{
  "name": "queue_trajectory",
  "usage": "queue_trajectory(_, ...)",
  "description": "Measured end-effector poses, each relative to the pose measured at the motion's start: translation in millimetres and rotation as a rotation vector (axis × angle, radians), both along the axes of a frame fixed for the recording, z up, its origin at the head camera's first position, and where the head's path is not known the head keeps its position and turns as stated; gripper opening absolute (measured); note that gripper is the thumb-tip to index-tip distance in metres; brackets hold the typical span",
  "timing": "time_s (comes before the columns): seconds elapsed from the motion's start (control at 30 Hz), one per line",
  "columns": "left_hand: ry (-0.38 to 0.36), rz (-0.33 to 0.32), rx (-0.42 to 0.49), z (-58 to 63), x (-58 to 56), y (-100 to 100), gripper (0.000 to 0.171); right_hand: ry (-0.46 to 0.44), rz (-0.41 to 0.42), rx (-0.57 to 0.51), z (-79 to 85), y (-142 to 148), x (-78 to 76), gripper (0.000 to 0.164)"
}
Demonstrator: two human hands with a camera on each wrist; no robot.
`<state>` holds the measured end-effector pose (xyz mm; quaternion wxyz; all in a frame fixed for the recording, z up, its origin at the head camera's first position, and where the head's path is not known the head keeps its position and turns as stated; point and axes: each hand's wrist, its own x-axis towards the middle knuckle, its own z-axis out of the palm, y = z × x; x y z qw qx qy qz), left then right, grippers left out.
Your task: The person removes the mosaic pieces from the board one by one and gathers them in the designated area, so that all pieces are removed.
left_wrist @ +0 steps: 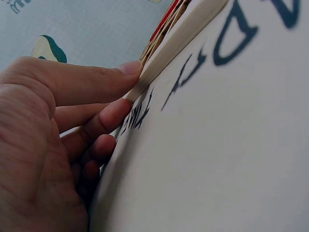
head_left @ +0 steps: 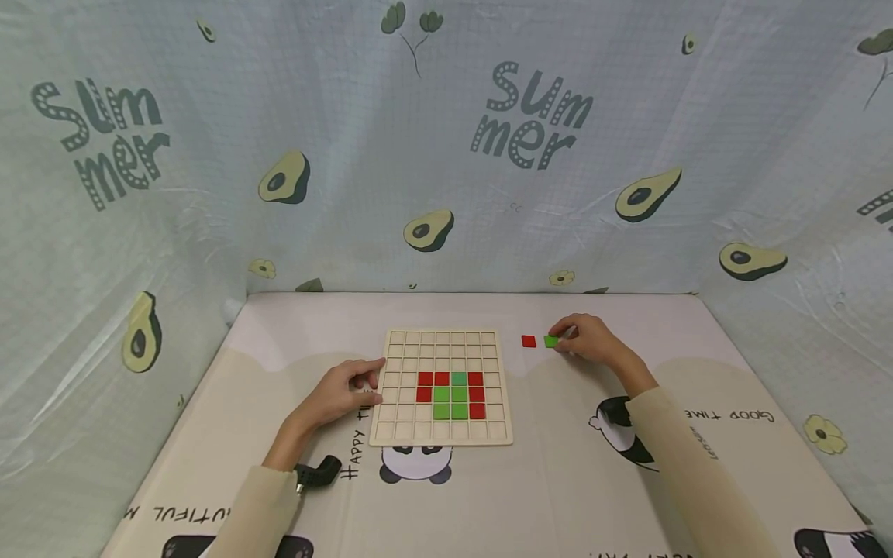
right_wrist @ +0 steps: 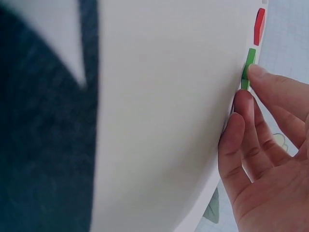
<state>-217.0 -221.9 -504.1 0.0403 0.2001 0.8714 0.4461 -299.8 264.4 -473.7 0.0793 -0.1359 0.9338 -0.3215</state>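
Hands (head_left: 346, 389) touch grid board (head_left: 444, 431), green tile (head_left: 549, 341); backdrop (head_left: 349, 101) (reads "Summer").

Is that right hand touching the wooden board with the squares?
No, the right hand is touching a green tile and sits apart from the wooden board, on its right side.

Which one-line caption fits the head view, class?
Left fingers touch a gridded board; right fingers pinch a green tile beside a red tile.
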Motion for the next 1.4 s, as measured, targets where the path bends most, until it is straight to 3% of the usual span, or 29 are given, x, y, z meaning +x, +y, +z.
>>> queue_trajectory(0.5,0.010,0.002,-0.005,0.1,-1.5,-0.2,0.067,0.053,0.041,0.059,14.1,-10.7,-0.1,0.029)
queue_trajectory(1.13,-0.005,0.005,0.009,-1.8,-2.2,0.3,0.066,0.162,0.233,-0.003,28.8,-62.1,7.1,0.034)
queue_trajectory(1.4,-0.001,0.018,-0.011,-2.4,-3.3,1.1,0.067,0.155,0.288,-0.012,30.9,-95.8,9.0,0.034)
